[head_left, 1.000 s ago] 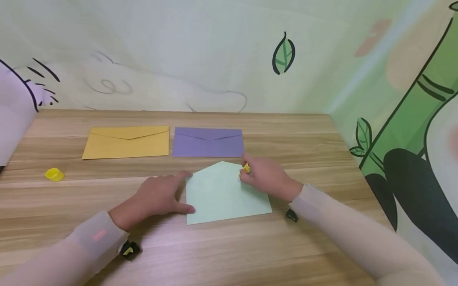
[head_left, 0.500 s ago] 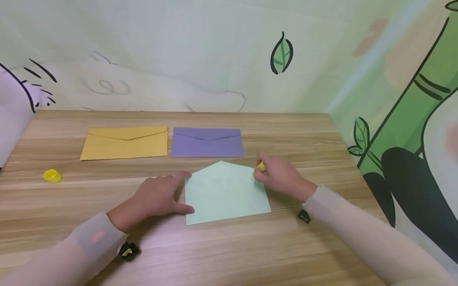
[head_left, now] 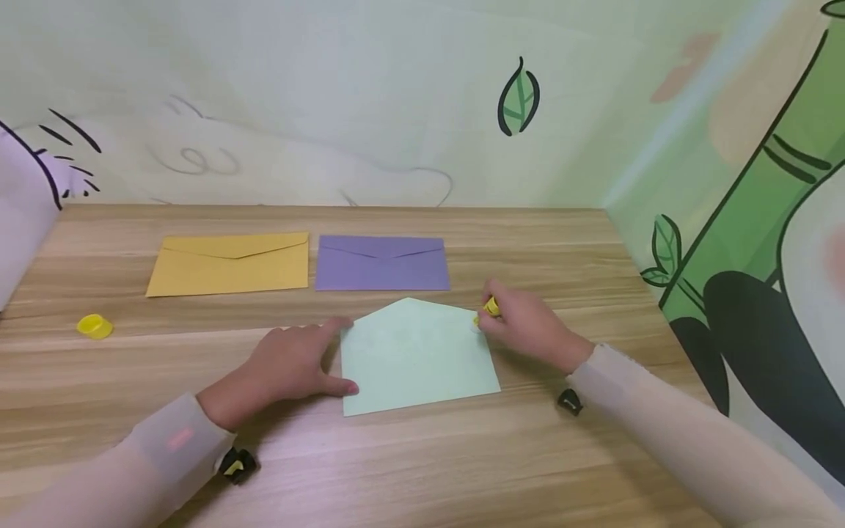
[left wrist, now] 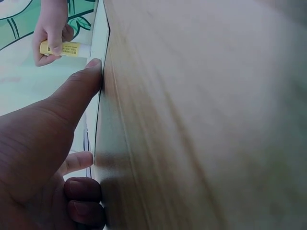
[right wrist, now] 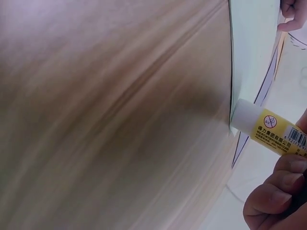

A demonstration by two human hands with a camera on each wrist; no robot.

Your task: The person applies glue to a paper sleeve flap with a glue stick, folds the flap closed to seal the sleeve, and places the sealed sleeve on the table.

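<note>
While the left hand [head_left: 290,363] rests, thumb straight, on the left edge of the green envelope [head_left: 416,359], the right hand [head_left: 528,323] grips the glue stick [right wrist: 273,130] at that envelope's far right corner.

My left sleeve [head_left: 112,469] is pale beige, its greyish cuff [head_left: 153,434] marked with a small pink bar [head_left: 180,438]. My right sleeve [head_left: 700,433] matches. Beside my left cuff shows a black device [head_left: 238,466] patched with yellow.
</note>
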